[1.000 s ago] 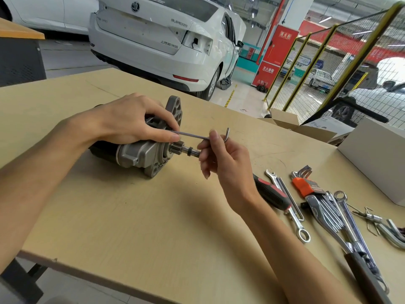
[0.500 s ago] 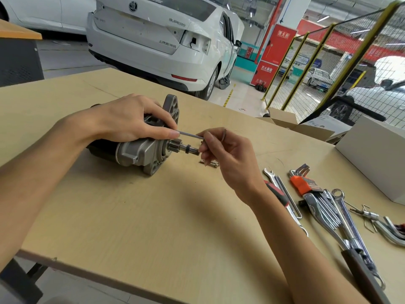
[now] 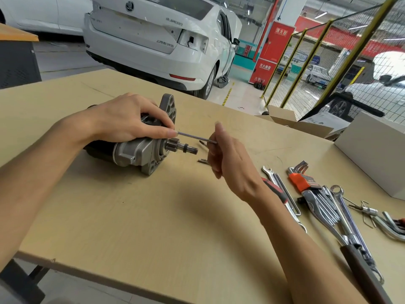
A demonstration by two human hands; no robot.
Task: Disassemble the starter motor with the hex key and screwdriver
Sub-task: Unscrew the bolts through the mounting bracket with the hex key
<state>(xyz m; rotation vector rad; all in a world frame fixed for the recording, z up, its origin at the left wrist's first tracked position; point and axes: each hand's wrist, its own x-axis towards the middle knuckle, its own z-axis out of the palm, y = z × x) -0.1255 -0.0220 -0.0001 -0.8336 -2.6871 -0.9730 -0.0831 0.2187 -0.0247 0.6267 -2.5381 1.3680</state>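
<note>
The grey and black starter motor (image 3: 140, 153) lies on its side on the wooden table (image 3: 131, 216), its pinion shaft pointing right. My left hand (image 3: 122, 119) grips the housing from above, the thumb stretched toward the front flange. A thin hex key (image 3: 192, 137) runs from the flange beside that thumb to my right hand (image 3: 230, 159), which pinches its bent end. A small loose bolt (image 3: 202, 160) rests on the table under the key. The red and black screwdriver (image 3: 275, 189) lies behind my right wrist, mostly hidden.
Spanners (image 3: 282, 189), a hex key set in an orange holder (image 3: 300, 181) and a bunch of wrenches (image 3: 328, 207) lie at the right. A white box (image 3: 377, 154) and an open cardboard box (image 3: 291, 121) stand at the far right edge. A white car (image 3: 157, 40) is parked behind.
My right hand has turned the hex key, so its bent end swung from pointing up to pointing down. A small bolt now shows on the table. The left hand kept its grip.
</note>
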